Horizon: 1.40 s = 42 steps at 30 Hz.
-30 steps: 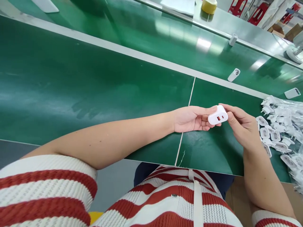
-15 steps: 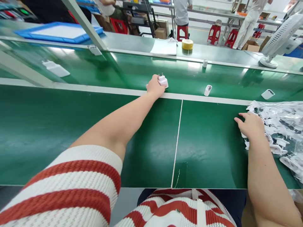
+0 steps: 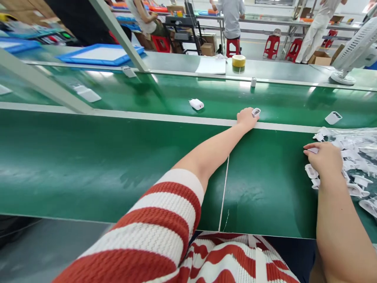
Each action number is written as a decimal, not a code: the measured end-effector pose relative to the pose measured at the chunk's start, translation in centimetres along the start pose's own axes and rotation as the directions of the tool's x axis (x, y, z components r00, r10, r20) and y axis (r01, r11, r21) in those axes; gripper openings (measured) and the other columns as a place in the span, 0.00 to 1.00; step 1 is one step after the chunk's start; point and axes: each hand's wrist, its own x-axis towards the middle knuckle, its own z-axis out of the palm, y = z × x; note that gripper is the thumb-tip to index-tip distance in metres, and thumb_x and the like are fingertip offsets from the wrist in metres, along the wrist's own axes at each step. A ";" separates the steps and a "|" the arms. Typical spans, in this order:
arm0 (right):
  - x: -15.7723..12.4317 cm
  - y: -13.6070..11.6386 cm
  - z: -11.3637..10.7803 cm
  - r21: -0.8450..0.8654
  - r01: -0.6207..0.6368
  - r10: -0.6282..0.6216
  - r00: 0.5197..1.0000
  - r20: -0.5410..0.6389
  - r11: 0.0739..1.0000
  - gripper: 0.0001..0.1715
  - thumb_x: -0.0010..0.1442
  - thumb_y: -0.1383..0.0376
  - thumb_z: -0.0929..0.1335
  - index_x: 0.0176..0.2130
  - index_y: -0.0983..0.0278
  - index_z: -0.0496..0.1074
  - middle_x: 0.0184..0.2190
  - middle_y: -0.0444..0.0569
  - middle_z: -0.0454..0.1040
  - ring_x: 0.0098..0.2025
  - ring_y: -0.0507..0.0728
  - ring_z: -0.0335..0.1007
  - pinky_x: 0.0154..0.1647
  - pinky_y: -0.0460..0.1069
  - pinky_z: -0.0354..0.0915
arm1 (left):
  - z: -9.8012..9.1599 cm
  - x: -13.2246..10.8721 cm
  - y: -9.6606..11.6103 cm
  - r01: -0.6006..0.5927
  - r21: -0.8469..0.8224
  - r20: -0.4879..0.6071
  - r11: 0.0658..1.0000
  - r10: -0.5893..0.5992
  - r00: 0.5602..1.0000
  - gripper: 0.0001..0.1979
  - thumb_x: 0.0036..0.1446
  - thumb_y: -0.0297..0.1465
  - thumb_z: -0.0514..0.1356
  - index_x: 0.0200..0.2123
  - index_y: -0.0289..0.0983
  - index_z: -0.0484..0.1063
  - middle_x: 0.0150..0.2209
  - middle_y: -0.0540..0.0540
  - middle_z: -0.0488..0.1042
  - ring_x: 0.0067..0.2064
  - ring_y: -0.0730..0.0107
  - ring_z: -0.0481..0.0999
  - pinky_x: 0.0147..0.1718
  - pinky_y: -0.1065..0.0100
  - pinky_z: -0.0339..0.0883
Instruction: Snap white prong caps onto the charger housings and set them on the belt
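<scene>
My left hand (image 3: 246,118) is stretched out to the edge of the far green belt, its fingers closed on a small white charger (image 3: 256,112) that stands there. Another white charger (image 3: 196,104) lies loose on the same belt, further left. My right hand (image 3: 323,159) rests on the near green table at the edge of a heap of white plug parts (image 3: 353,157). Its fingers are curled over one white plug part (image 3: 312,150).
One more charger (image 3: 333,117) lies on the belt (image 3: 147,96) at the right. A roll of yellow tape (image 3: 238,60), a paper sheet and a blue tray (image 3: 100,54) sit on the metal shelf beyond. A white fan (image 3: 350,55) stands far right. People work at benches behind.
My left hand let go of the charger it set on the belt and moved right to another charger. My right hand stayed at the heap and closed over a plug part.
</scene>
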 end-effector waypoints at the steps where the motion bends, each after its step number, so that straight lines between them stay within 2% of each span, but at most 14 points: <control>1: -0.1 -0.3 -0.2 0.070 -0.008 0.011 0.999 -0.042 0.998 0.05 0.52 0.63 0.71 0.32 0.58 0.79 0.47 0.59 0.75 0.55 0.77 0.67 0.54 0.72 0.64 | -0.3 -0.6 0.0 -0.036 -0.012 -0.006 0.999 0.036 0.999 0.13 0.66 0.30 0.61 0.52 0.35 0.76 0.55 0.38 0.78 0.58 0.53 0.75 0.59 0.57 0.65; 3: -0.4 -1.3 -0.4 0.188 -0.006 0.027 0.993 -0.111 0.982 0.07 0.50 0.63 0.72 0.33 0.58 0.75 0.44 0.57 0.76 0.53 0.74 0.69 0.55 0.71 0.64 | -1.2 -2.7 -0.2 -0.112 -0.044 -0.003 0.993 0.112 0.994 0.15 0.66 0.29 0.60 0.55 0.35 0.75 0.58 0.39 0.76 0.59 0.57 0.74 0.59 0.61 0.66; 5: -1.2 -2.8 -0.5 0.334 0.016 0.016 0.995 -0.095 0.943 0.15 0.48 0.62 0.73 0.38 0.57 0.71 0.42 0.53 0.77 0.48 0.68 0.74 0.52 0.66 0.70 | -2.3 -6.3 -0.5 -0.187 -0.099 0.045 0.977 0.192 0.980 0.16 0.64 0.30 0.63 0.54 0.36 0.76 0.57 0.41 0.77 0.58 0.60 0.75 0.57 0.63 0.68; 6: -1.8 -3.7 -0.5 0.441 0.025 -0.007 0.999 -0.044 0.897 0.18 0.48 0.61 0.74 0.40 0.57 0.70 0.41 0.50 0.77 0.45 0.65 0.76 0.50 0.63 0.72 | -2.9 -8.4 -0.7 -0.217 -0.138 0.079 0.967 0.229 0.970 0.15 0.63 0.31 0.64 0.52 0.36 0.77 0.55 0.43 0.79 0.55 0.61 0.77 0.55 0.63 0.69; 8: -3.2 -5.7 -0.9 0.710 -0.024 -0.126 0.979 0.158 0.703 0.21 0.48 0.60 0.76 0.42 0.57 0.71 0.41 0.49 0.79 0.44 0.62 0.77 0.48 0.59 0.75 | -3.9 -13.0 -1.4 -0.263 -0.244 0.149 0.933 0.304 0.941 0.14 0.61 0.33 0.66 0.49 0.36 0.78 0.49 0.44 0.81 0.49 0.61 0.79 0.51 0.61 0.72; 11: -5.2 -8.1 -2.0 0.861 -0.267 -0.367 0.820 0.439 0.434 0.17 0.55 0.57 0.76 0.44 0.60 0.77 0.48 0.52 0.81 0.47 0.60 0.79 0.45 0.54 0.77 | -4.8 -19.1 -2.5 -0.313 -0.317 0.186 0.895 0.383 0.905 0.13 0.61 0.34 0.66 0.48 0.38 0.79 0.46 0.45 0.82 0.47 0.61 0.79 0.52 0.58 0.71; 14: -6.5 -9.1 -2.9 0.835 -0.413 -0.435 0.717 0.544 0.363 0.16 0.61 0.56 0.75 0.47 0.60 0.80 0.50 0.52 0.81 0.44 0.56 0.81 0.35 0.46 0.75 | -4.9 -22.6 -3.1 -0.324 -0.324 0.207 0.889 0.401 0.892 0.13 0.62 0.33 0.65 0.50 0.39 0.78 0.48 0.45 0.82 0.50 0.59 0.78 0.56 0.54 0.69; 19: -7.3 -9.5 -2.3 0.806 -0.437 -0.426 0.690 0.585 0.399 0.20 0.59 0.50 0.78 0.46 0.58 0.81 0.40 0.50 0.84 0.32 0.51 0.78 0.26 0.43 0.69 | -4.4 -23.1 -3.4 -0.221 -0.387 0.194 0.895 0.314 0.929 0.27 0.55 0.36 0.72 0.57 0.39 0.73 0.51 0.43 0.80 0.51 0.58 0.78 0.57 0.53 0.69; 23: -8.3 -9.9 -1.7 0.856 -0.180 -0.422 0.809 0.409 0.484 0.15 0.57 0.52 0.80 0.38 0.58 0.82 0.34 0.47 0.83 0.27 0.50 0.73 0.25 0.45 0.68 | -4.7 -22.5 -3.5 -0.248 -0.452 0.178 0.857 0.359 0.916 0.13 0.60 0.35 0.69 0.47 0.38 0.77 0.45 0.46 0.81 0.47 0.62 0.78 0.51 0.59 0.70; 26: -9.3 -10.3 -2.4 0.847 -0.007 -0.459 0.838 0.295 0.532 0.09 0.60 0.56 0.78 0.40 0.56 0.82 0.41 0.47 0.84 0.27 0.51 0.73 0.26 0.47 0.71 | -5.0 -22.4 -3.6 -0.277 -0.467 0.177 0.840 0.395 0.901 0.12 0.60 0.34 0.69 0.46 0.37 0.77 0.45 0.46 0.81 0.47 0.63 0.78 0.51 0.60 0.69; 29: -9.8 -10.5 -3.0 0.863 0.056 -0.524 0.814 0.253 0.502 0.07 0.63 0.59 0.76 0.42 0.55 0.81 0.47 0.48 0.83 0.32 0.53 0.79 0.33 0.50 0.76 | -5.1 -22.4 -3.6 -0.280 -0.472 0.191 0.836 0.407 0.893 0.12 0.60 0.33 0.68 0.47 0.38 0.77 0.46 0.45 0.81 0.47 0.62 0.78 0.51 0.60 0.70; 33: -10.1 -10.4 -2.7 0.822 0.247 -0.601 0.787 0.139 0.514 0.08 0.62 0.61 0.77 0.42 0.55 0.79 0.44 0.47 0.83 0.41 0.58 0.80 0.41 0.53 0.76 | -5.0 -22.4 -3.6 -0.290 -0.469 0.178 0.834 0.411 0.894 0.11 0.60 0.31 0.68 0.47 0.38 0.78 0.45 0.45 0.81 0.47 0.62 0.77 0.50 0.61 0.69; 38: -10.3 -10.2 -2.3 0.672 0.485 -0.705 0.705 0.079 0.560 0.23 0.64 0.62 0.74 0.58 0.51 0.72 0.57 0.51 0.76 0.48 0.62 0.78 0.46 0.58 0.76 | -4.8 -22.3 -3.6 -0.312 -0.458 0.159 0.832 0.422 0.892 0.11 0.60 0.31 0.67 0.46 0.37 0.78 0.43 0.45 0.81 0.45 0.62 0.76 0.48 0.61 0.69; 42: -10.3 -10.0 -2.6 0.459 0.688 -0.772 0.635 -0.006 0.563 0.16 0.65 0.64 0.74 0.52 0.49 0.77 0.44 0.48 0.81 0.43 0.62 0.79 0.46 0.59 0.76 | -4.8 -22.2 -3.6 -0.301 -0.454 0.167 0.839 0.411 0.896 0.11 0.60 0.31 0.68 0.46 0.37 0.78 0.43 0.45 0.81 0.46 0.62 0.76 0.48 0.61 0.69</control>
